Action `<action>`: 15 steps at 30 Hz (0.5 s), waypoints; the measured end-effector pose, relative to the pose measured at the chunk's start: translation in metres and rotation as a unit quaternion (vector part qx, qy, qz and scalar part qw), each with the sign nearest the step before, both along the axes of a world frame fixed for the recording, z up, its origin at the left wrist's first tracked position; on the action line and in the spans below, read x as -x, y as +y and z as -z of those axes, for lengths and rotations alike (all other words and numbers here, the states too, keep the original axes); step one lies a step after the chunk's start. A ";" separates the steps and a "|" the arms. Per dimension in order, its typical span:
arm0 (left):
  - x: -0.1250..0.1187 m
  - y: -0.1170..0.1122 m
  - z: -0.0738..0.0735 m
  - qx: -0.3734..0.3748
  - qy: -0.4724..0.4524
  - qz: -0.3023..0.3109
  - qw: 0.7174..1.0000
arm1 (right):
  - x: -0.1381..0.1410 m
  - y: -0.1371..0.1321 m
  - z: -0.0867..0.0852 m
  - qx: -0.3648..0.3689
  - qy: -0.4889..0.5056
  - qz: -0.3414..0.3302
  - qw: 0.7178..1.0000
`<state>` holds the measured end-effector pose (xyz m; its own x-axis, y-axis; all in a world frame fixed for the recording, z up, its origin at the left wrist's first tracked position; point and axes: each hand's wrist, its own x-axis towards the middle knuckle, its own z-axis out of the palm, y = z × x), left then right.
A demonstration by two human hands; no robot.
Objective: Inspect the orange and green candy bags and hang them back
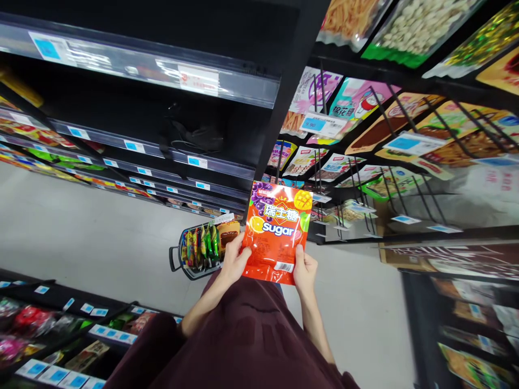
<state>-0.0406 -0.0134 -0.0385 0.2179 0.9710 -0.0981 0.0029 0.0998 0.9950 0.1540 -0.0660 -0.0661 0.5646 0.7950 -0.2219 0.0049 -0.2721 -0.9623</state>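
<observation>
Between both hands is a red candy bag [272, 233] printed with fruit and the word "sugar", held up in front of my body. My left hand [235, 256] grips its left edge, thumb on the front face. On the lower right edge, my right hand [305, 265] pinches the bag with the thumb in front. The fingers behind the bag are hidden. To the left of my left hand, a dark shopping basket [194, 275] stands on the floor with several colourful snack packets [205, 246] in it.
Dark shelving [162, 65] with price tags runs along the upper left. Hanging snack packs [357, 102] on metal hooks [389, 113] fill the upper right. Another shelf of packets [60, 335] is at the lower left, and more goods [478, 319] stand at the lower right.
</observation>
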 end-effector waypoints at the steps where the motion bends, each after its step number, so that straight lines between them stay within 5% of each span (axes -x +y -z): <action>1: 0.000 0.000 -0.001 0.000 -0.002 0.003 1.000 | 0.000 0.001 -0.001 -0.002 -0.001 -0.001 1.000; 15: 0.003 -0.003 -0.010 -0.017 0.027 0.040 0.999 | 0.000 -0.003 -0.001 -0.010 0.011 0.000 1.000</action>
